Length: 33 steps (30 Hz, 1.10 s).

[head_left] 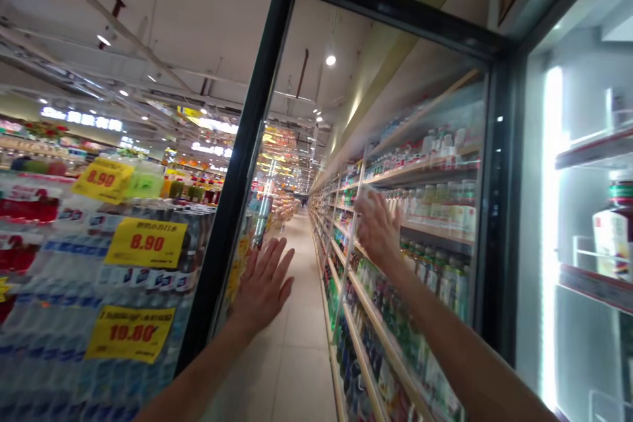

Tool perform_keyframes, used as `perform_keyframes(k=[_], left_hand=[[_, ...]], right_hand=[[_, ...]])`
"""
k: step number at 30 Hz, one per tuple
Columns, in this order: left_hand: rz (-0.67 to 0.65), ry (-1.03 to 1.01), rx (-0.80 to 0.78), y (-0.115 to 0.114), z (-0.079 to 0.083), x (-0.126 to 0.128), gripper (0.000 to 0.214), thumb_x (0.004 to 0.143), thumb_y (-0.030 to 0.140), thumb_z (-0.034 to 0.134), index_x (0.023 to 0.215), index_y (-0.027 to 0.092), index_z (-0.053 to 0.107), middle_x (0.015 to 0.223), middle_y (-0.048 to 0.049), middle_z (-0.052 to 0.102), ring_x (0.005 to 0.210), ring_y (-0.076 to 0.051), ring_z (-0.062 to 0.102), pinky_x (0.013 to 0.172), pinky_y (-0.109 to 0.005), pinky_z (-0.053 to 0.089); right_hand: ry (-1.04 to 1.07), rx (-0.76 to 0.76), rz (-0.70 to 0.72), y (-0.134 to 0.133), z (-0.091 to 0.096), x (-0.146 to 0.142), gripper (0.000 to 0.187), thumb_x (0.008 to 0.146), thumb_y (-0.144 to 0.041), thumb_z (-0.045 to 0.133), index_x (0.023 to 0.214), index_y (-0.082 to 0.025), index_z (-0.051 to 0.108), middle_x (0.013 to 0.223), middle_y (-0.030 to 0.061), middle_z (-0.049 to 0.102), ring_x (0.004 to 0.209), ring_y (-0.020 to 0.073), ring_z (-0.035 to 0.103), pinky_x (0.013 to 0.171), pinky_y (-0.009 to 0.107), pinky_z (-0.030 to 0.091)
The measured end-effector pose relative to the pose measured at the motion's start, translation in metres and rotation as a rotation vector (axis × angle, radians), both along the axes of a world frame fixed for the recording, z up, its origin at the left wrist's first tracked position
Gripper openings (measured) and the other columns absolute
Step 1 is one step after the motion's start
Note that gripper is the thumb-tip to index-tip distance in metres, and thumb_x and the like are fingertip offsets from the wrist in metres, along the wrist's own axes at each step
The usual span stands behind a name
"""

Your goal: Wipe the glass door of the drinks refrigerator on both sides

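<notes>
A glass fridge door (487, 145) with a black frame stands open before me. My left hand (262, 283) lies flat against the glass near the frame's left side, fingers stretched out and holding nothing. Higher and to the right, my right hand (380, 231) is raised at the glass, blurred by motion. A white, crumpled patch that looks like a cloth (364, 199) shows under its fingers; its edges are smeared. Through the pane, shelves of bottles (440, 204) can be seen.
At right is the lit fridge interior, with a dark bottle (613, 231) on a shelf (593, 283). Stacked drink packs (54, 316) with yellow price signs (146, 242) stand close on the left. A tiled aisle floor (301, 316) runs ahead beyond the glass.
</notes>
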<state>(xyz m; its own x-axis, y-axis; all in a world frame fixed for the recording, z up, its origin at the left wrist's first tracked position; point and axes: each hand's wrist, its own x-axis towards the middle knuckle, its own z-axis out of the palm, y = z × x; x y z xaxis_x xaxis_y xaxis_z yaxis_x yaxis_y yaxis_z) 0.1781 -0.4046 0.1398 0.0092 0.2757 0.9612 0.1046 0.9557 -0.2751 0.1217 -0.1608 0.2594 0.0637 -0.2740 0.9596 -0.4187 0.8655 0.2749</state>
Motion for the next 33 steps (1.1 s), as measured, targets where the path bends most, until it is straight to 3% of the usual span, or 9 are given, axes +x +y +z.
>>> perform_keyframes(k=[4,10,16,18,23,25,28,31,33], left_hand=[[0.007,0.002,0.002,0.001,-0.002,-0.003,0.055,0.086,0.022,0.047,0.139,0.018,0.033,0.140,-0.0127,0.042,0.136,-0.023,0.028,0.113,-0.045,0.017],[-0.025,-0.050,-0.026,-0.003,0.004,0.012,0.055,0.087,0.019,0.044,0.140,0.019,0.031,0.141,-0.0108,0.041,0.135,-0.021,0.029,0.113,-0.041,0.020],[-0.074,0.131,0.200,-0.029,0.032,0.044,0.056,0.087,0.017,0.043,0.141,0.024,0.027,0.145,-0.0095,0.036,0.135,-0.022,0.030,0.112,-0.046,0.022],[-0.109,0.121,0.248,-0.036,0.035,0.047,0.054,0.089,0.019,0.041,0.141,0.024,0.026,0.146,-0.0095,0.034,0.135,-0.023,0.030,0.110,-0.046,0.025],[-0.220,0.062,0.203,-0.043,0.027,0.046,0.054,0.091,0.021,0.033,0.143,0.025,0.020,0.146,-0.0079,0.034,0.135,-0.021,0.031,0.110,-0.044,0.028],[-0.226,0.048,0.201,-0.046,0.024,0.045,0.054,0.091,0.021,0.032,0.143,0.025,0.019,0.146,-0.0082,0.034,0.135,-0.021,0.030,0.110,-0.043,0.029],[-0.209,0.016,0.198,-0.047,0.028,0.043,0.054,0.091,0.022,0.032,0.144,0.025,0.018,0.146,-0.0088,0.034,0.135,-0.021,0.030,0.110,-0.043,0.028],[-0.221,0.022,0.166,-0.043,0.043,0.040,0.054,0.092,0.021,0.033,0.143,0.024,0.018,0.145,-0.0097,0.034,0.136,-0.021,0.029,0.111,-0.043,0.027],[-0.240,0.013,0.122,-0.036,0.056,0.037,0.054,0.092,0.021,0.034,0.143,0.023,0.019,0.145,-0.0104,0.034,0.136,-0.021,0.027,0.111,-0.042,0.028]], right_hand=[[-0.047,-0.451,0.007,0.025,0.035,-0.009,0.049,0.087,-0.026,0.031,0.134,-0.020,0.042,0.146,0.0131,0.033,0.136,0.0299,0.026,0.105,0.061,0.019],[0.018,0.091,0.061,-0.060,0.047,0.006,0.049,0.085,-0.022,0.039,0.134,-0.026,0.042,0.146,0.0042,0.035,0.138,0.0246,0.023,0.111,0.056,0.014],[-0.060,0.185,0.063,-0.120,0.077,0.028,0.049,0.088,-0.020,0.037,0.137,-0.025,0.036,0.150,0.0026,0.027,0.140,0.0255,0.016,0.111,0.059,0.012],[-0.058,0.335,0.093,-0.130,0.054,0.035,0.047,0.089,-0.019,0.035,0.136,-0.027,0.037,0.150,0.0011,0.029,0.140,0.0238,0.016,0.112,0.057,0.012],[-0.014,0.805,0.246,-0.135,-0.062,0.043,0.045,0.087,-0.024,0.042,0.132,-0.023,0.043,0.147,0.0035,0.035,0.140,0.0234,0.018,0.112,0.053,0.018],[0.027,0.977,0.311,-0.130,-0.080,0.038,0.043,0.086,-0.027,0.045,0.129,-0.025,0.046,0.145,0.0009,0.038,0.139,0.0212,0.019,0.113,0.050,0.020],[0.030,0.891,0.240,-0.120,-0.040,0.028,0.043,0.086,-0.025,0.045,0.129,-0.027,0.046,0.146,0.0021,0.037,0.137,0.0213,0.025,0.112,0.053,0.017],[-0.007,0.399,0.101,-0.106,0.036,0.019,0.047,0.085,-0.020,0.044,0.132,-0.025,0.043,0.146,0.0066,0.036,0.137,0.0263,0.024,0.109,0.061,0.012],[-0.026,0.224,0.053,-0.095,0.060,0.016,0.048,0.085,-0.020,0.043,0.133,-0.024,0.042,0.148,0.0079,0.033,0.138,0.0279,0.023,0.108,0.062,0.012]])
